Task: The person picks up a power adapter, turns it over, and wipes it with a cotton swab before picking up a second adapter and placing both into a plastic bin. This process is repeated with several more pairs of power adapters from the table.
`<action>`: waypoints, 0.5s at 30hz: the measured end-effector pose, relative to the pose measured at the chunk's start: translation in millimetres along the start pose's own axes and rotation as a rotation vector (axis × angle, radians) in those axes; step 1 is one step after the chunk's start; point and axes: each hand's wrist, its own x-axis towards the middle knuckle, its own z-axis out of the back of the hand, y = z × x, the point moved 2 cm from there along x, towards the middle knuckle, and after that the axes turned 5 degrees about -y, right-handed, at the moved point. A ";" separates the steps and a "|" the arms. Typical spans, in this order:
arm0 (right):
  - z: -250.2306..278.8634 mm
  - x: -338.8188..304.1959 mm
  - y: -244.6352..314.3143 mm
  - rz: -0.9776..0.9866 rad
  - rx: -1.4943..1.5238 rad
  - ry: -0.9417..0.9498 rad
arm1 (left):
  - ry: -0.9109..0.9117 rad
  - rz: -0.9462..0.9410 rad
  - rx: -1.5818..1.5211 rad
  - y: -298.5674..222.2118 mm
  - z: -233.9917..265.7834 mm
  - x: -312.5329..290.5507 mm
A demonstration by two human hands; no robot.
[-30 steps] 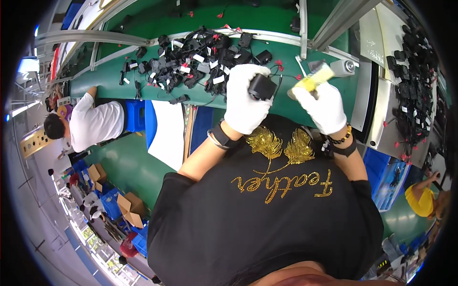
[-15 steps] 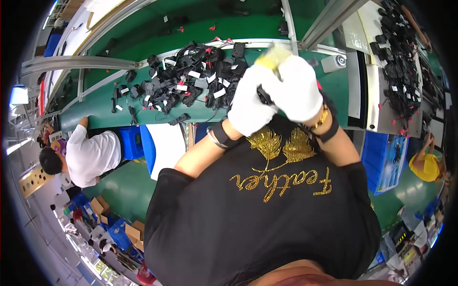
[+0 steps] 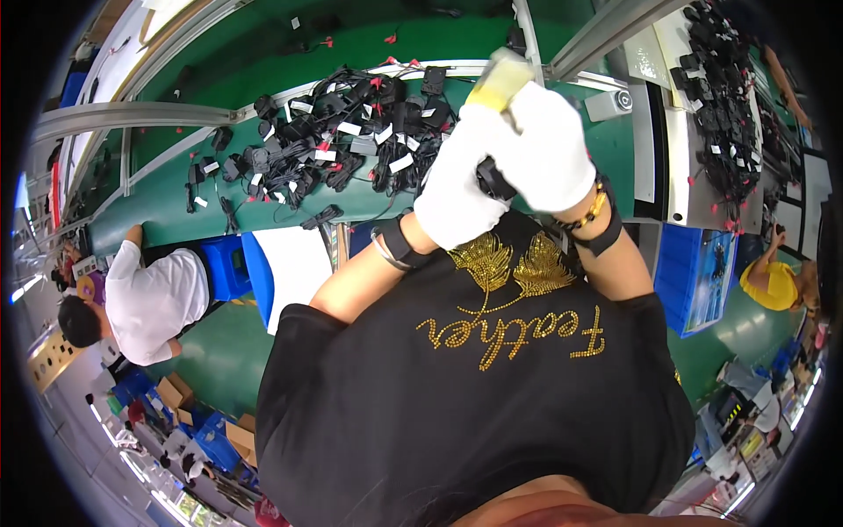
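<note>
- Bringing two white-gloved hands together over a green-topped workbench, a person in a black short-sleeved shirt with gold feather decoration works in the head view.
- The left hand curls around a small black plastic block, which sits between the two gloves, close to the chest; the gloves cover much of it.
- The right hand crosses in from the other side, bent around a pale yellow, partly clear item that juts up past the knuckles; its exact kind is hard to tell, and the fingertips are hidden.
- Black bands circle both wrists, and a dark-and-gold beaded bracelet rings the right one.
- Just beyond the left hand, a tangled heap of black adapters and cables, dotted with white tags and red pieces, spreads across the bench.
- Near the right hand, a pale grey box with a round dark end rests on the bench; farther right lies a second heap of black adapters.
- At left, a co-worker in a white shirt leans at the same bench, beside a blue plastic stool; at far right appears a person in a yellow top.
</note>
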 end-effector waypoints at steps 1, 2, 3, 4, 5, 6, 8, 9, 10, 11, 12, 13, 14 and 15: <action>-2.5 -1.9 -6.6 -0.028 0.034 -0.075 | 0.013 0.040 0.037 -1.3 1.6 0.2; 2.4 -9.6 -11.5 -0.157 -0.027 -0.098 | 0.016 0.106 0.000 -2.5 4.9 0.9; 7.0 -18.4 -22.4 -0.344 -0.096 -0.056 | 0.039 0.192 -0.025 -0.3 9.1 5.1; 13.1 -32.0 -34.2 -0.626 0.068 -0.103 | 0.029 0.208 -0.049 0.2 14.1 8.9; 19.1 -48.7 -46.2 -0.903 0.229 -0.203 | 0.023 0.250 -0.073 0.9 17.1 12.1; 22.3 -67.6 -60.9 -1.186 0.702 -0.388 | 0.018 0.232 -0.051 0.2 21.0 14.9; 18.6 -103.3 -89.3 -1.137 0.134 -0.114 | -0.004 0.201 -0.037 -1.1 28.4 16.8; 11.0 -125.0 -103.5 -1.176 0.084 0.000 | -0.041 0.226 -0.090 -0.4 31.4 16.7; 4.4 -150.2 -115.4 -1.295 0.021 0.122 | -0.077 0.207 -0.052 -0.1 34.2 16.6; 1.9 -173.5 -123.3 -1.287 -0.081 0.230 | -0.111 0.171 -0.017 0.7 36.8 16.8; 0.0 -196.5 -131.6 -1.431 -0.198 0.340 | -0.147 0.133 0.018 2.3 39.3 17.4; -0.1 -214.2 -136.0 -1.383 -0.311 0.433 | -0.156 0.120 0.020 4.0 41.3 17.5; 1.0 -230.8 -137.7 -1.410 -0.425 0.520 | -0.177 0.092 0.048 5.7 43.2 17.5; 0.1 -243.1 -139.4 -1.430 -0.477 0.603 | -0.195 0.063 0.077 7.4 45.0 17.9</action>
